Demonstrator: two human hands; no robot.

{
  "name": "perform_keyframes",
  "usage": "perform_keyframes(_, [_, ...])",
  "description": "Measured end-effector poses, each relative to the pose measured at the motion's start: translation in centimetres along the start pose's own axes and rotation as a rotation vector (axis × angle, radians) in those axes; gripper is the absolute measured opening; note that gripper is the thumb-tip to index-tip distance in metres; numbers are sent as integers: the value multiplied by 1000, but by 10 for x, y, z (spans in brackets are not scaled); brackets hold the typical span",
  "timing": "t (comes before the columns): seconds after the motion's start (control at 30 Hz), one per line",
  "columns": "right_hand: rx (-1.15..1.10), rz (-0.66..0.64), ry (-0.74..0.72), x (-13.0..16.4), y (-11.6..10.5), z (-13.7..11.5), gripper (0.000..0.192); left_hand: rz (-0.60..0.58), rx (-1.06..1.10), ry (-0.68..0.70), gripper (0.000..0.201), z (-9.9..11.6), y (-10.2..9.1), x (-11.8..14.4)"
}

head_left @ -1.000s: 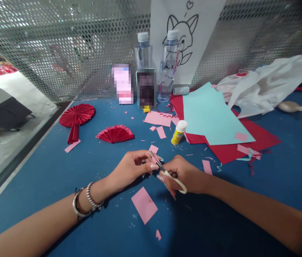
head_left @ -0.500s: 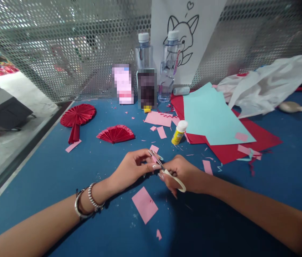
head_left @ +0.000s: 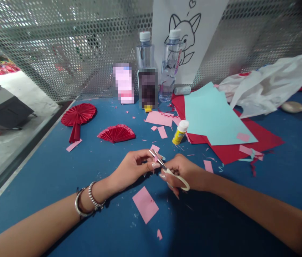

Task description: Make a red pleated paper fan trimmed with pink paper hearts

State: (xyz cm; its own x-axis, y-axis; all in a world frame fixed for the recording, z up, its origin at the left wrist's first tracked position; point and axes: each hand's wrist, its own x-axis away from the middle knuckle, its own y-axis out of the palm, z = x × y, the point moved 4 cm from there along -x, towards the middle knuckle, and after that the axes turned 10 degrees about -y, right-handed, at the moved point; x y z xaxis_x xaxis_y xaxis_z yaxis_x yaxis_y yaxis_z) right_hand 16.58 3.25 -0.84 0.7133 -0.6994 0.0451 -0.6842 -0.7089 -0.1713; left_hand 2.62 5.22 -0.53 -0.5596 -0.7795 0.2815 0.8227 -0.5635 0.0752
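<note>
At the middle of the blue tabletop (head_left: 46, 167), toward its near edge, the two hands meet over a small pink paper piece (head_left: 155, 155) that the left hand (head_left: 131, 167) pinches between fingertips and thumb; the piece is mostly hidden, so its shape is hard to tell. The right hand (head_left: 184, 173) is closed through the cream loops of the scissors (head_left: 167, 169), whose blades point up and left toward the far edge and sit at the pinched paper, parted only narrowly. Since a second ago almost nothing has shifted: the hands hold the same spot, and the scissor handle has dropped slightly lower and to the right, which suggests a slow, fine snip in progress rather than a new cut begun. Both forearms come in low from the near corners, the left wrist wearing bracelets (head_left: 86, 201), the wrists angled inward so the knuckles nearly touch. A larger pink offcut (head_left: 145, 204) lies flat just nearer than the hands, with a tiny pink scrap (head_left: 159, 234) closer still to the near edge. A glue stick (head_left: 180, 132) stands beyond the hands, beside the light blue sheet (head_left: 212, 117) lying on red paper (head_left: 260, 141), and two red pleated fans (head_left: 116, 133) rest toward the left edge.
</note>
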Motion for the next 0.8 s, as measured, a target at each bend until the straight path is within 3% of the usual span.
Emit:
perform_keyframes(0.4, [77, 31, -26, 1, -1, 4, 27, 12, -5, 13, 14, 4, 2, 1])
perform_keyframes(0.8, [-103, 35, 21, 1, 1, 5, 15, 17, -58, 21, 19, 2, -1, 2])
